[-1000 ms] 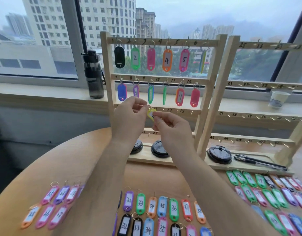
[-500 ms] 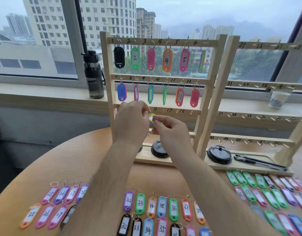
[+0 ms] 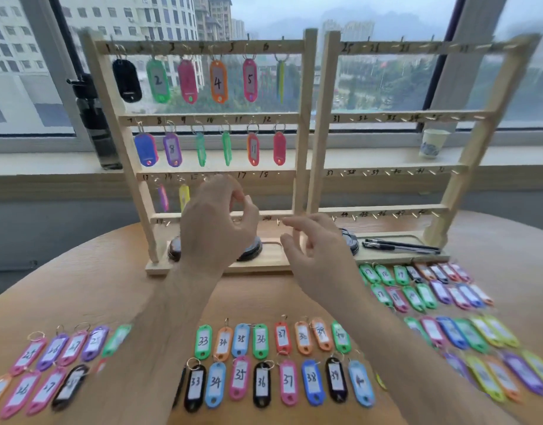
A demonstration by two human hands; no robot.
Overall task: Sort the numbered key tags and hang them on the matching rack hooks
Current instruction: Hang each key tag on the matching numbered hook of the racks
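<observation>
The left wooden rack (image 3: 304,124) carries tags on its top two rows. On its third row hang a pink tag (image 3: 163,197) and a yellow tag (image 3: 184,196), side by side at the left end. My left hand (image 3: 215,225) hovers just right of the yellow tag with fingers loosely curled and nothing in them. My right hand (image 3: 313,253) floats lower, in front of the rack's bottom row, fingers relaxed and holding nothing. The right rack (image 3: 325,124) has bare hooks. Several numbered tags (image 3: 261,338) lie in rows on the round wooden table (image 3: 104,271).
A dark water bottle (image 3: 95,118) stands on the sill behind the left rack and a paper cup (image 3: 432,142) at the right. Black lids (image 3: 351,240) and two pens (image 3: 399,246) lie on the rack bases. More tags lie at the table's left (image 3: 49,351) and right (image 3: 432,292).
The yellow tag that both hands held at the third row now hangs there by itself. Both hands have let go and drawn back to the right, the right hand lower.
</observation>
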